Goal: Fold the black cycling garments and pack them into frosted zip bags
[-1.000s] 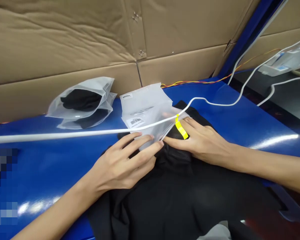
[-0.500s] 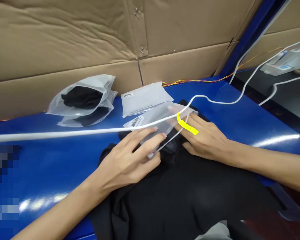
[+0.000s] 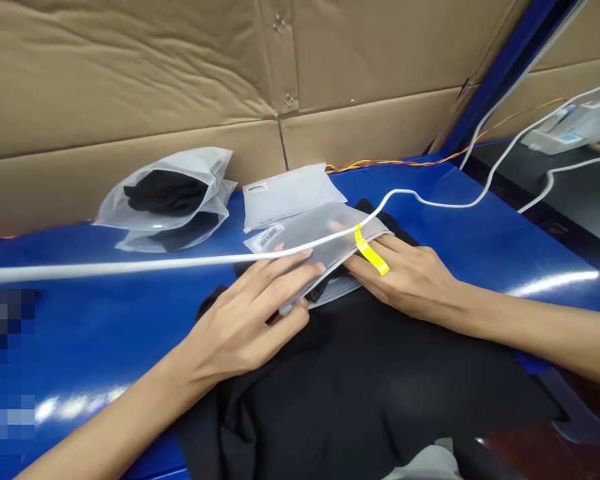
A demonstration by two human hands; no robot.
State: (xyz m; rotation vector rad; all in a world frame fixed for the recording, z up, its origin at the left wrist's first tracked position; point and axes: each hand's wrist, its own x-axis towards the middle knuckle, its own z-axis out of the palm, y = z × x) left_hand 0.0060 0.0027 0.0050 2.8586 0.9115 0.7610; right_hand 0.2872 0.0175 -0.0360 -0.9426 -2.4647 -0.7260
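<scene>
A frosted plastic zip bag (image 3: 300, 230) with a barcode label lies over black cloth, its mouth towards me and partly open. Dark material shows just inside that mouth. My left hand (image 3: 247, 313) pinches the near left corner of the bag between thumb and fingers. My right hand (image 3: 405, 270) has its fingers stretched out inside the right side of the mouth; a fingertip shows faintly through the plastic, and the rest of the fingers are hidden. Black cloth (image 3: 370, 373) spreads beneath both hands towards the near edge.
A white cable (image 3: 180, 263) with a yellow tag (image 3: 373, 257) crosses above the bag and right hand. Two filled frosted bags (image 3: 180, 160) lie at the back left. Another flat labelled bag (image 3: 290, 193) lies behind the work. Cardboard (image 3: 370, 53) walls the blue table (image 3: 105, 320).
The bag's mouth has widened, and its front edge is straighter. My left hand has shifted slightly left and down with the corner. My right hand's fingers remain inside the bag.
</scene>
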